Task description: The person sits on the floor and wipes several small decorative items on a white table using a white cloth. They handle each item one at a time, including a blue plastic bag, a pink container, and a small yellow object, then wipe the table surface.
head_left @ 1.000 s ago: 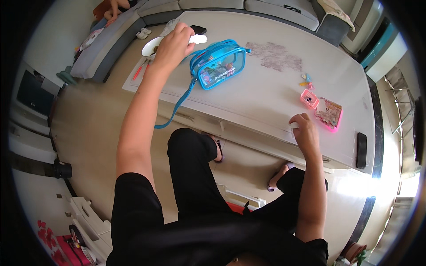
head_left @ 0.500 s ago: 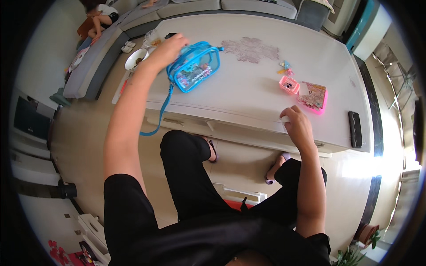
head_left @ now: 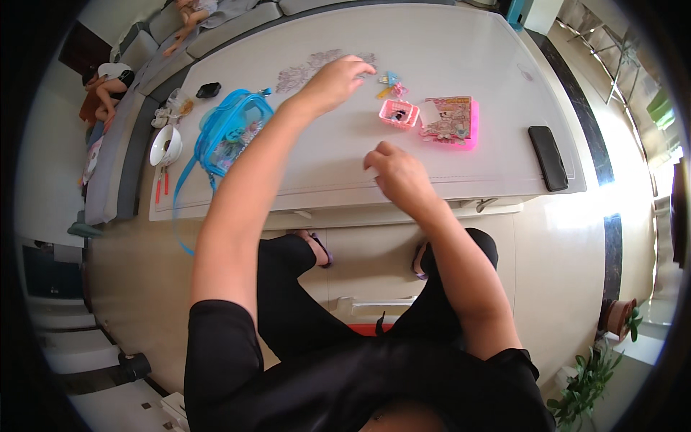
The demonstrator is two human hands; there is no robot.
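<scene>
Over the middle of the table, my left hand point(head_left: 337, 85) reaches rightward with its fingers loosely stretched out and nothing visible in them. Its fingertips are near a small cluster of blue, yellow and pink hair clips point(head_left: 394, 86). My right hand point(head_left: 400, 175) hovers by the near table edge, fingers curled together; what they may hold is hidden. Beyond it stand a small pink basket point(head_left: 409, 122) with dark bits inside and a pink-edged box point(head_left: 448, 122) with a patterned top. A clear blue zip pouch point(head_left: 224, 137) lies left of my left forearm, partly covered by it.
A black phone point(head_left: 548, 158) lies at the table's right end. On the left are a white bowl point(head_left: 166, 146), red-handled utensils point(head_left: 159, 186) and a small black object point(head_left: 209, 90). Two people sit on the grey sofa point(head_left: 234, 30) behind the table point(head_left: 324, 155).
My left hand has left the blue pouch and moved right toward the hair clips. My right hand stays near the table's front edge, more curled inward. The view has turned right.
</scene>
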